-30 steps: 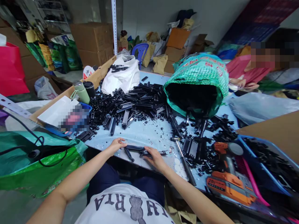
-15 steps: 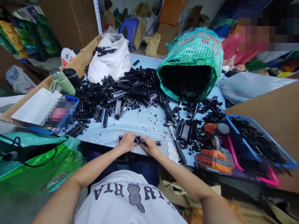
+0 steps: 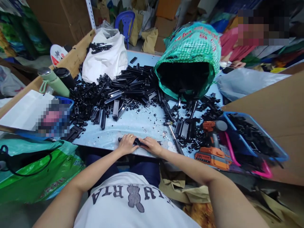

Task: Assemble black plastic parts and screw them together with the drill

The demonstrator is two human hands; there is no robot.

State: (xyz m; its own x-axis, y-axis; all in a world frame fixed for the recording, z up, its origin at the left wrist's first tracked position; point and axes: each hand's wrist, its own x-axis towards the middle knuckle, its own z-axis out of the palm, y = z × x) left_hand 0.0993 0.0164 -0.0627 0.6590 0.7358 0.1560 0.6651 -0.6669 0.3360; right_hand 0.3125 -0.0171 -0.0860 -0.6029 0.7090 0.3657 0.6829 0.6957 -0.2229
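My left hand [image 3: 127,144] and my right hand [image 3: 151,145] sit close together at the near edge of the light blue table [image 3: 140,125]. Both press with curled fingers on a long black plastic part [image 3: 137,142] that lies flat between them. A ring shows on my left hand. Just right of my right hand lie a few white discs [image 3: 169,144] and a long screwdriver [image 3: 173,135]. A big heap of black plastic parts [image 3: 114,93] covers the middle of the table.
A green woven sack [image 3: 193,53] lies open toward me, spilling parts. An orange cordless drill [image 3: 211,148] and a blue crate [image 3: 255,139] sit at right. A white bag [image 3: 106,58], two flasks [image 3: 55,82] and a green bag [image 3: 40,167] are at left. Another person sits at far right.
My hands have drawn together on the black part, from spread apart to nearly touching. The view has tilted down and nearer to the table edge.
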